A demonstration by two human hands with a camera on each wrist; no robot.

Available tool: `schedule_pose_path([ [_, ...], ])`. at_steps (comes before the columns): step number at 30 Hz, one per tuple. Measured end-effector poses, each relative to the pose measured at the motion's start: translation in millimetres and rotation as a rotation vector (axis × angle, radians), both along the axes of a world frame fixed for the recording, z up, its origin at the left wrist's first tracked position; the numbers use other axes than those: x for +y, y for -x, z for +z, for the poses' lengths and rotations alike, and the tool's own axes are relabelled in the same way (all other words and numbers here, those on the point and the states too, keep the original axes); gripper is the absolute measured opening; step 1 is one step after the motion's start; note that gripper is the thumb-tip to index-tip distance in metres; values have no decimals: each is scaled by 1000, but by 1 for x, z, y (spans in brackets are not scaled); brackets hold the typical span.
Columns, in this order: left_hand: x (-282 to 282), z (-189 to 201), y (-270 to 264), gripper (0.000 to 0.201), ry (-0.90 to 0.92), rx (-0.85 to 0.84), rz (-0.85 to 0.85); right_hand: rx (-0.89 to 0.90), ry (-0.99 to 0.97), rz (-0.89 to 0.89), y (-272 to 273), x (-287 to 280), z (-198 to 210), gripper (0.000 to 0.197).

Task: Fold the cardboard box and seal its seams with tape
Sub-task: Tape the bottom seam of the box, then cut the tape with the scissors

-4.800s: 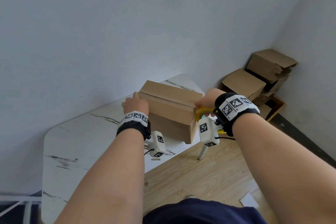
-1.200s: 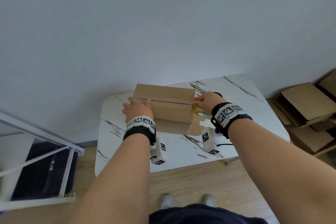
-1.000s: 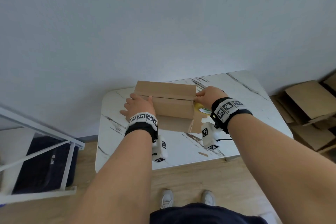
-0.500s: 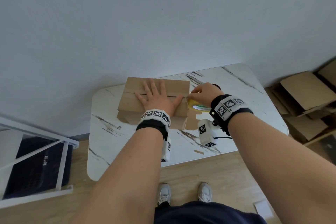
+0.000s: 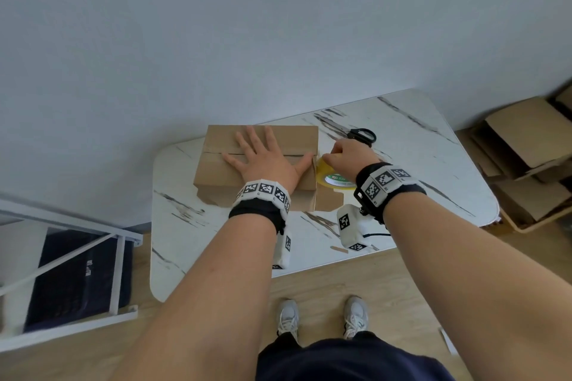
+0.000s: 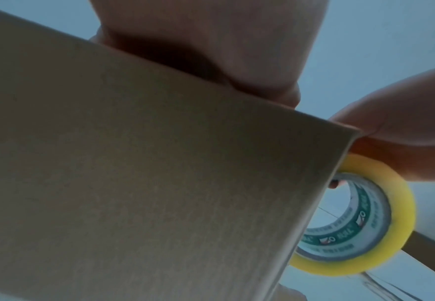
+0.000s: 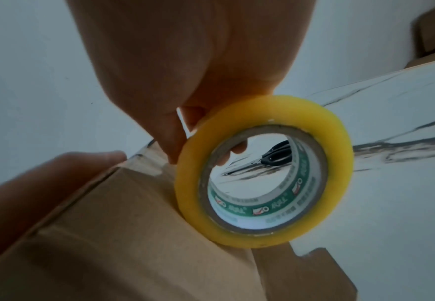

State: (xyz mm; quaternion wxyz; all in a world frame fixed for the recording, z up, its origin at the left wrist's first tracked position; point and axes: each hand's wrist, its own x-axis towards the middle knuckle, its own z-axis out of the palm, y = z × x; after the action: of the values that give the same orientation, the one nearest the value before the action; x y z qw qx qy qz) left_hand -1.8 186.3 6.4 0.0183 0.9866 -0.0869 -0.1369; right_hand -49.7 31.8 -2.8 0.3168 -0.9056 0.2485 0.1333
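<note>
Cardboard box (image 5: 260,161) at the far left of the marble desk (image 5: 411,170), top flaps down and meeting along a lengthwise seam. Left hand (image 5: 266,164) flat across that seam, fingers (image 5: 251,138) straight and spread, thumb reaching the right edge, probably to pin both flaps level while tape goes on. Right hand (image 5: 349,155) just beside the box's right end, fingers (image 7: 171,140) curled round the yellow tape roll (image 5: 332,175), one fingertip through the core and the thumb on the rim. Roll tight against the corner, presumably to anchor the loose end there. Scissors (image 5: 360,135) just beyond, within easy reach for cutting.

A clear glossy strip apparently stuck at the top corner in the right wrist view; its extent unclear. Seam partly hidden under the palm. Box underside unseen, with flaps splayed out at desk level on the near side. Left wrist view mostly blocked by cardboard.
</note>
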Motion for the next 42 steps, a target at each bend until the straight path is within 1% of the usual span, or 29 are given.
schedule_pose_path([
  [1,-2,0,0,110,-14,-17,-12,-24,-2,-7,2,0,-1,26],
  [3,-3,-1,0,104,-18,-83,-107,-50,-1,-28,5,-3,-2,27],
  [5,-4,-6,-1,87,33,-108,-248,-57,-26,-83,9,-8,-3,24],
  [7,-4,-10,-2,71,59,-91,-318,-49,-102,-136,14,-11,-4,21],
  [9,-5,-11,-3,65,60,-86,-295,-51,-152,-148,15,-11,-5,17],
  [11,-6,-10,-3,66,62,-111,-240,-78,-139,-134,9,-10,-4,12],
  [13,-11,-8,-3,69,60,-121,-173,-83,-78,-85,-1,-8,-3,16],
  [17,-28,-6,-1,71,75,-125,-42,-145,80,70,-16,-10,-5,21],
  [20,-33,-7,0,72,97,-121,-5,-122,107,133,-17,-13,-15,22],
  [21,-33,-8,0,75,104,-117,-1,-124,74,125,-15,-15,-18,20],
  [24,-31,-9,-1,88,97,-97,15,-183,-125,38,-10,-20,-22,14],
  [26,-32,-9,-1,89,88,-95,30,-248,-230,-109,-9,-28,-21,20],
  [28,-35,-9,-1,82,81,-116,43,-316,-213,-273,-10,-43,-21,29],
  [30,-39,-8,-1,77,77,-129,60,-309,-129,-352,-9,-60,-25,35],
  [33,-42,-10,-2,75,71,-154,71,-226,-56,-337,-11,-80,-38,37],
  [38,-41,-19,-6,72,54,-183,77,-109,-29,-222,-27,-97,-65,32],
  [42,-44,-23,-7,67,49,-211,91,-57,15,-142,-42,-104,-80,35],
])
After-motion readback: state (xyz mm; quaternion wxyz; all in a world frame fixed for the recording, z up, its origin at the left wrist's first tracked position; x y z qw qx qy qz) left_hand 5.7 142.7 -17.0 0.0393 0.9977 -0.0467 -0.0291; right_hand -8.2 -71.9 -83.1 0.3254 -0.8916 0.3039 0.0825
